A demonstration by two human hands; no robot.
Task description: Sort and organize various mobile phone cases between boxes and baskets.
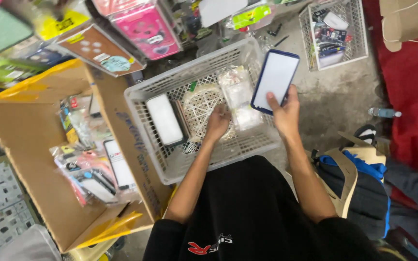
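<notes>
Fingers: right hand (284,112) clamps a dark-blue phone case (275,80), thumb on its white face; left hand (217,123) curls down onto clear packets (238,96).
Case: raised over the white basket (143,118), at its 2 o'clock corner.
Around: cardboard box (30,145) at 9 o'clock, small wire basket (359,34) at 1 o'clock.

Two baskets (141,104) (359,29) – one cardboard box (30,159)

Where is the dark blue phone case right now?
In the head view, the dark blue phone case is held up in the right hand, over the right edge of the white plastic basket, right of the left hand.
</notes>
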